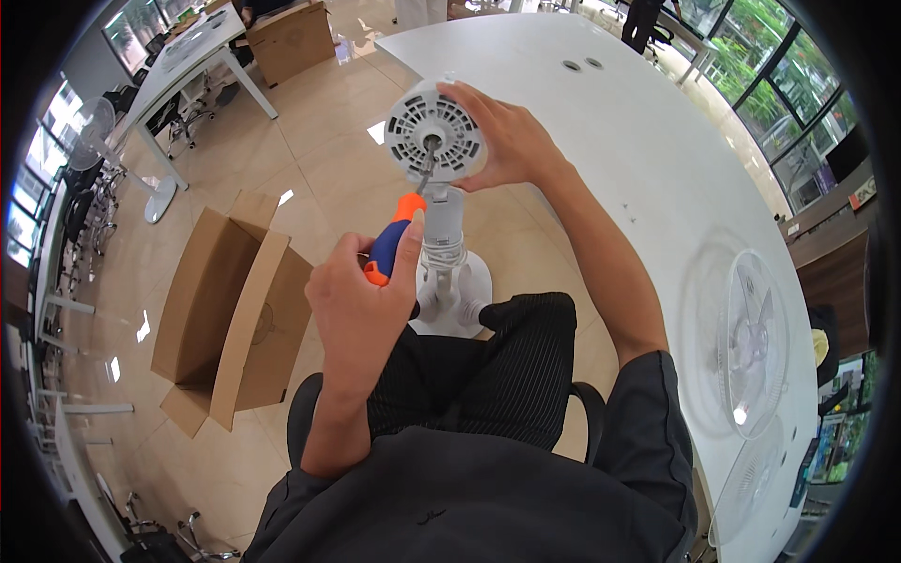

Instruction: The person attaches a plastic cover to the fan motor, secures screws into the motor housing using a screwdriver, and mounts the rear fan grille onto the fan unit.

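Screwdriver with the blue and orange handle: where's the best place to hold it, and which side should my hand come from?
Probably grip the screwdriver by its fat blue handle, coming from the lower left, like the left hand. It's thick enough to wrap fingers around. The metal shaft is thin and points up toward the white fan head.

Left hand (355, 293) near 9 o'clock, closed in grip: fingers (352, 246) curled, thumb (411, 249) laid nearly straight, aimed about 12. Left forearm (338, 422) bare, running up from 7 o'clock, foreshortened. Right hand (511, 136) at 1 o'clock, farther out than left, cupped in wide curve, digits reaching toward 10. Right wrist (556, 174) roughly straight. Right forearm (610, 253) bare, slanting from 4 o'clock up to 1.
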Tool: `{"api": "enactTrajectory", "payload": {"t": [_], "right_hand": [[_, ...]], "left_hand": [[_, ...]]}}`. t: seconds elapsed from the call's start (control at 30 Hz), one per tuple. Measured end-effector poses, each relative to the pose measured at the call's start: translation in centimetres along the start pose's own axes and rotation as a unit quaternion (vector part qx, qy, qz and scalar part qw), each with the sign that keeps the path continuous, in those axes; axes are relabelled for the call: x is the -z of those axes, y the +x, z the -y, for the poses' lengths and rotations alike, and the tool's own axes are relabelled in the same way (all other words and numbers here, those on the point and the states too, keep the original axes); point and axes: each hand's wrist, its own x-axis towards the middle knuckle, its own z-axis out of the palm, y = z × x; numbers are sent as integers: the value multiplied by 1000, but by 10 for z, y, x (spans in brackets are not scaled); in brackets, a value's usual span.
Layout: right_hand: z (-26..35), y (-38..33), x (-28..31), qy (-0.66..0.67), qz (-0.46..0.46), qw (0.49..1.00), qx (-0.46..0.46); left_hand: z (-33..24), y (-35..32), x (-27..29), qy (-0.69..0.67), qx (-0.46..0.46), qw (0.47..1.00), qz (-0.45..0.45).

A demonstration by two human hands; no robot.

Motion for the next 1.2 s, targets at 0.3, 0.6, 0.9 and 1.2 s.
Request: {"api": "enactTrajectory", "payload": {"t": [0.3, 0.6, 0.9, 1.2], "right_hand": [[-5, -5, -6, -1, -10, 1000, 7], [9, -6, -1, 6, -20, 999, -26], [120, -75, -12, 333, -344, 812, -334], [222, -78, -5, 537, -250, 727, -347]], "left_hand": [[24, -2, -16, -237, 148, 931, 236], [28, 13, -2, -546, 292, 718, 319], [11, -2, -16, -184, 108, 956, 199], [-8, 0, -10, -48, -18, 997, 54]]}}
